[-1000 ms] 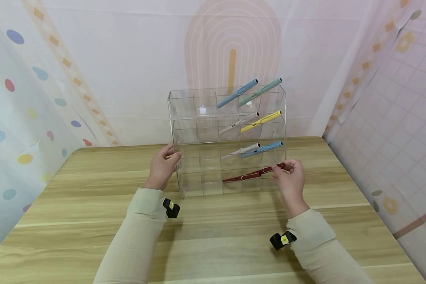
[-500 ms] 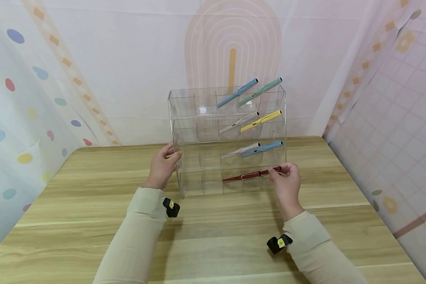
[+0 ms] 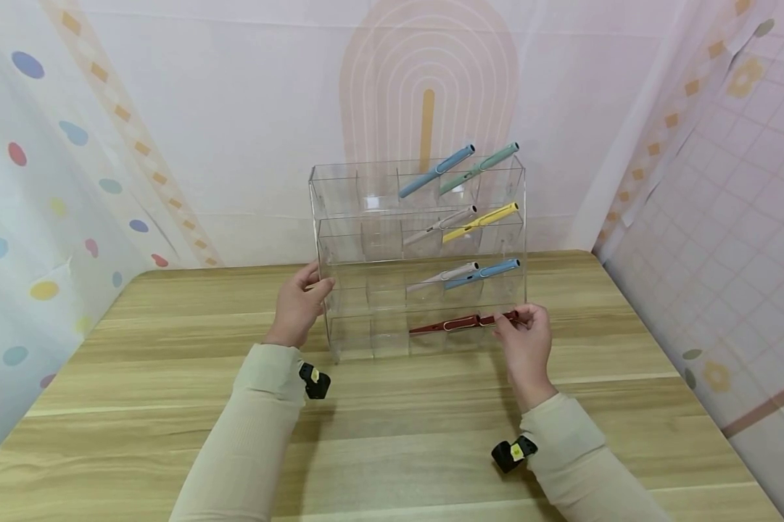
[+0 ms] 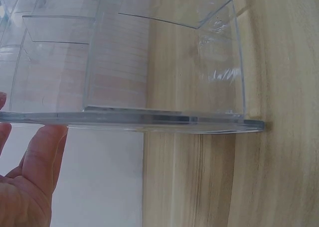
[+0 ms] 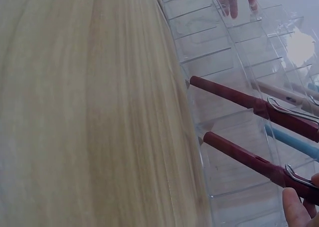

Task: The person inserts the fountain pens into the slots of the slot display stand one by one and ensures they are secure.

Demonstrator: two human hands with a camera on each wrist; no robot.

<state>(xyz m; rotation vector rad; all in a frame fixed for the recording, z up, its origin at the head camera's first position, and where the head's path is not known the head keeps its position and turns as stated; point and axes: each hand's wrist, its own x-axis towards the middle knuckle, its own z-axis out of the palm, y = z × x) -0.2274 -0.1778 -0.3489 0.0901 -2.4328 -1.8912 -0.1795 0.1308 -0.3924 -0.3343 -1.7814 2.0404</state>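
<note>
A clear acrylic pen rack [image 3: 388,346] with tiered, divided compartments stands on the wooden table. My left hand [image 3: 296,308] grips its left side panel, thumb at the front; the left wrist view shows fingers [image 4: 42,155] against the panel [image 4: 164,118]. At the bottom tier's right end, my right hand [image 3: 529,344] pinches the clip end of a dark red pen [image 5: 239,155]. Its lower end lies inside a compartment. Another dark red pen [image 5: 224,93] leans in the neighbouring compartment, apart from my fingers.
Higher tiers hold slanted pens: a blue pen [image 3: 437,172] and green pen [image 3: 479,170] on top, a grey pen [image 3: 440,225] and yellow pen [image 3: 481,222] below, then a pale pen [image 3: 442,277] and blue pen [image 3: 483,275]. A patterned curtain [image 3: 248,130] hangs behind.
My right hand has moved slightly left and down, lowering the dark red pen into its bottom-tier compartment. Over the last half second it barely moves. The left hand stays on the rack.
</note>
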